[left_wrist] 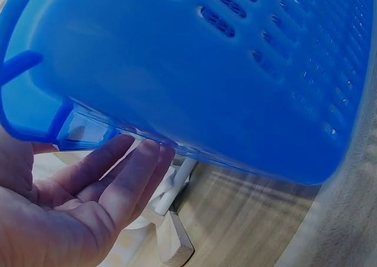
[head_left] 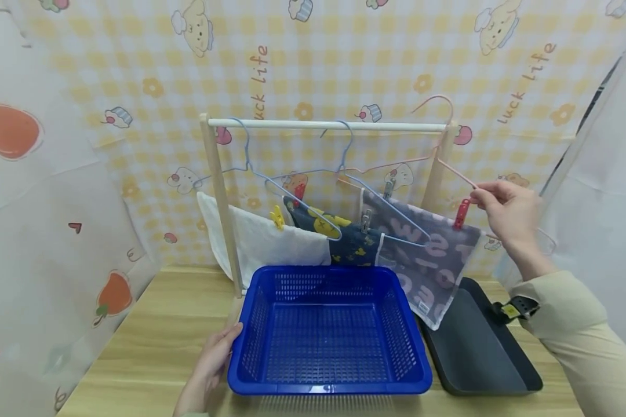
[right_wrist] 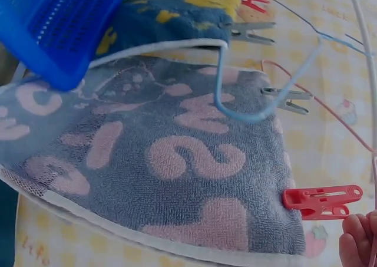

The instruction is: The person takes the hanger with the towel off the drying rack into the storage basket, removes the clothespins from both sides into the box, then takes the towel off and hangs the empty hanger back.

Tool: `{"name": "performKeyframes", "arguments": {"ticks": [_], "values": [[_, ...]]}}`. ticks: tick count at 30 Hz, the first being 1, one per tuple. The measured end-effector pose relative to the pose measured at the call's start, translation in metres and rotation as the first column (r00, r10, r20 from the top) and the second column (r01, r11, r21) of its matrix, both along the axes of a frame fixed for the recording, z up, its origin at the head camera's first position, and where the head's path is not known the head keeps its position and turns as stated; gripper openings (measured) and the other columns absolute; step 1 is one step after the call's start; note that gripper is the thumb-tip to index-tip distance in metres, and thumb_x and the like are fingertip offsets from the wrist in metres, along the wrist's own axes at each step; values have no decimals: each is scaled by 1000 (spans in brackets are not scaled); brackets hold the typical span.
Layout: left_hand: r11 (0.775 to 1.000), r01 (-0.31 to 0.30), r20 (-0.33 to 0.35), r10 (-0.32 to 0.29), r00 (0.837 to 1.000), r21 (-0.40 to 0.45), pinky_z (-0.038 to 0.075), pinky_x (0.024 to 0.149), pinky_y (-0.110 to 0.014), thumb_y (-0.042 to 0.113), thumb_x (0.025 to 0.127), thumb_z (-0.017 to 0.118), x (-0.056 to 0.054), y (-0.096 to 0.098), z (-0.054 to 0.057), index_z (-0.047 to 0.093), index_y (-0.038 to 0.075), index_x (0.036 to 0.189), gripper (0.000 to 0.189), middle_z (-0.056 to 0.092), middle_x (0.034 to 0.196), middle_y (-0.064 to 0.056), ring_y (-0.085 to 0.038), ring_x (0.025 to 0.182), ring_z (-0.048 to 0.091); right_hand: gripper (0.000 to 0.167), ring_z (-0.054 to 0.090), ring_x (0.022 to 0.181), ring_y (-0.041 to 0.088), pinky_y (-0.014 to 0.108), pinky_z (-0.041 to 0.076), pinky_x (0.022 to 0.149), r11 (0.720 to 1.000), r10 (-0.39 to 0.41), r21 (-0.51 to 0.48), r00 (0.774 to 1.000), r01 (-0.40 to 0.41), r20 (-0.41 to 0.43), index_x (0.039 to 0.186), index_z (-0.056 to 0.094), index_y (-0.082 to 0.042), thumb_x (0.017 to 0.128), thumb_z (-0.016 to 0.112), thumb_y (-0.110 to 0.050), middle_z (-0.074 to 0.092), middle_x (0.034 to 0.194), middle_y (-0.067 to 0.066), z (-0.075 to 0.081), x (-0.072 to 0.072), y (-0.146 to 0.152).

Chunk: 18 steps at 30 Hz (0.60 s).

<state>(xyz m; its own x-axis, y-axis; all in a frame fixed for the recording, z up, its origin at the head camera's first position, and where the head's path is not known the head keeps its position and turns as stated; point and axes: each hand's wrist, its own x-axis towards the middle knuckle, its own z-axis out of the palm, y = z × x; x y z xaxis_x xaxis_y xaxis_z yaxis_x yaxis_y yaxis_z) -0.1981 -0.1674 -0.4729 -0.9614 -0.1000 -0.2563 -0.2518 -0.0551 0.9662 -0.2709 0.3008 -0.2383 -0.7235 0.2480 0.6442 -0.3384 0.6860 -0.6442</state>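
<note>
The pink hanger (head_left: 456,173), pinched by the right hand (head_left: 513,214), should be guided level past the rail (head_left: 302,124), the basket (head_left: 281,387) being touched by the loosely extended left hand (head_left: 211,359).

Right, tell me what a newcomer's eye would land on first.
Probably the bright blue basket, front and centre in the head view. Next, the grey cloth with pink lettering, hanging behind it to the right. At the cloth's upper right, the right hand pinches a pink hanger.
</note>
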Motion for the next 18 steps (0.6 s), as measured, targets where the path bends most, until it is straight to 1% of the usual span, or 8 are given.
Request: {"name": "performKeyframes", "arguments": {"ticks": [3, 6, 8, 10, 12, 15, 16, 18], "values": [[1000, -1, 3, 1, 1000, -1, 54, 66, -30, 24, 97, 49, 1, 1, -1, 53, -15, 114, 43, 66, 87, -9, -18, 75, 63, 17, 55, 62, -15, 2, 45, 61, 1000, -10, -9, 1000, 10, -8, 97, 67, 5, 91, 61, -10, 53, 66, -37, 4, 13, 15], [1000, 2, -1, -2, 1000, -6, 54, 67, -29, 27, 97, 50, 1, 0, -1, 53, -14, 114, 45, 66, 88, -8, -17, 77, 62, 7, 56, 63, -14, 2, 46, 60, 999, -20, -33, 1000, 21, 15, 91, 69, -10, 91, 61, -10, 55, 69, -35, 4, 29, 31], [1000, 5, -1, -5, 1000, -6, 54, 67, -29, 30, 97, 50, 1, 0, -1, 53, -14, 115, 48, 66, 89, -8, -17, 77, 63, 9, 55, 63, -15, 1, 44, 59, 997, -70, -19, 997, 71, 40, 88, 65, -18, 92, 60, -12, 54, 69, -37, 3, 40, 41], [1000, 0, 6, 0, 1000, -7, 54, 66, -28, 30, 97, 50, 1, 0, -2, 53, -14, 115, 47, 67, 88, -7, -16, 76, 63, 7, 52, 65, -17, 0, 41, 60, 991, -135, 13, 989, 134, 66, 92, 65, -16, 94, 58, -15, 50, 70, -40, 2, 53, 49], [1000, 1, 8, -1, 1000, -6, 54, 65, -28, 29, 97, 50, 0, 0, -2, 54, -13, 114, 46, 67, 87, -7, -16, 75, 63, 16, 49, 68, -19, 0, 38, 63, 978, -208, 48, 975, 204, 83, 100, 65, -7, 96, 54, -18, 46, 72, -42, 0, 65, 56], [1000, -5, 9, 5, 1000, -4, 54, 64, -28, 29, 98, 50, 1, 1, -3, 55, -13, 112, 44, 67, 86, -8, -16, 74, 64, 30, 43, 77, -19, 10, 38, 81, 963, -267, 63, 952, 261, 147, 117, 60, -5, 98, 49, -26, 43, 79, -39, -3, 84, 64], [1000, -4, 7, 4, 1000, -5, 54, 64, -27, 28, 98, 50, 1, 1, -3, 55, -13, 112, 44, 67, 86, -8, -16, 74, 63, 27, 42, 79, -18, 15, 37, 88, 962, -272, 51, 949, 267, 162, 117, 60, -11, 99, 47, -27, 43, 81, -38, -4, 90, 66], [1000, -6, 5, 6, 1000, -1, 54, 65, -27, 29, 98, 50, 1, 1, -3, 55, -13, 113, 44, 67, 87, -7, -16, 75, 63, 18, 43, 79, -18, 16, 36, 91, 962, -269, -14, 953, 274, 137, 109, 62, -23, 99, 47, -22, 45, 81, -37, -5, 99, 71]]}}
